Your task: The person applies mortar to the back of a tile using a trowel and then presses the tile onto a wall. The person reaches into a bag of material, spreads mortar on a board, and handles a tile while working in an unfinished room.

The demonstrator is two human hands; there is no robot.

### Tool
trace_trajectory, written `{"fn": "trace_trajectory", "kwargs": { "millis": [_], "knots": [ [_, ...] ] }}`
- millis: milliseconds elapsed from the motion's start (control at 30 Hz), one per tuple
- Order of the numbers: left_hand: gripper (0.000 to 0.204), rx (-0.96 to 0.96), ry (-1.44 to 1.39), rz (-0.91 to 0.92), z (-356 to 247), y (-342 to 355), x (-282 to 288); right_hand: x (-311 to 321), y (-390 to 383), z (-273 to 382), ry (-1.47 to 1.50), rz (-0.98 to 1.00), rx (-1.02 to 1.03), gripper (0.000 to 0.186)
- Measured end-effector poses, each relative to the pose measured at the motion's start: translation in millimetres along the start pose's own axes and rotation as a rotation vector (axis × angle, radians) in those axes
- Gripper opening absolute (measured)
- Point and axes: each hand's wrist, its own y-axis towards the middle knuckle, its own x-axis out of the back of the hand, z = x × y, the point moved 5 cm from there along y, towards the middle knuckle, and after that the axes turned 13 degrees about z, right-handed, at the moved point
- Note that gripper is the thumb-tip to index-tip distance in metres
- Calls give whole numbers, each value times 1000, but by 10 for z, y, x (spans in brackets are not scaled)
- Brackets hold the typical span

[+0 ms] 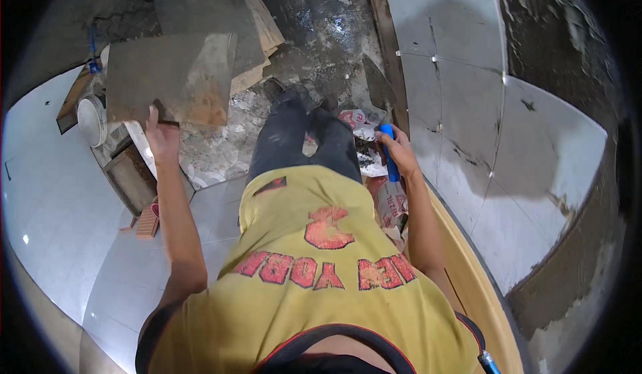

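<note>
My left hand (162, 135) grips the near edge of a grey-brown square tile (170, 73), its fingers partly hidden at the edge. The tile's surface is dusty, with a rusty-brown stain at its near right corner. In my right hand (401, 152) is a trowel, its blue handle (389, 167) wrapped by my fingers. The trowel's grey pointed blade (378, 85) points away from me, beside the foot of the tiled wall on the right.
Large grey tiles (461, 100) with small white spacers cover part of the right wall; bare cement (555, 33) surrounds them. A yellow ledge (471, 277) runs along my right. Torn printed bags (391, 203) lie by my legs. A white bucket (91, 121) stands left, near a brown sponge-like block (148, 221).
</note>
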Motion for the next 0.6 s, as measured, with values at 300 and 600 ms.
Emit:
{"fn": "trace_trajectory", "kwargs": {
  "millis": [300,600],
  "knots": [
    [46,-56,-100,-5,871,1269,-26,1132,3076,-894,-612,-311,-161,49],
    [46,-504,480,-244,993,2044,1263,2934,6033,-1012,-1002,-669,86,56]
  ]
}}
